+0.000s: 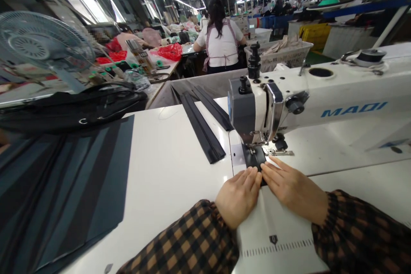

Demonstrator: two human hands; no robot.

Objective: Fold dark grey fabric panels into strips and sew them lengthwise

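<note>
My left hand [238,196] and my right hand [293,189] lie flat side by side on the white sewing table [173,167], fingertips meeting on a small black fabric piece [256,160] under the presser foot. The white sewing machine [321,94] marked MAQI stands just behind my hands, its needle head right above the fabric. Most of the black piece is hidden by my fingers and the machine head. Both sleeves are brown and black checked.
Long black folded strips [202,126] lie on the table left of the machine. Dark fabric panels [64,188] and a black bundle [73,109] fill the left side. A fan [38,47] stands far left. A person in white [221,38] sits ahead, beside a basket [285,53].
</note>
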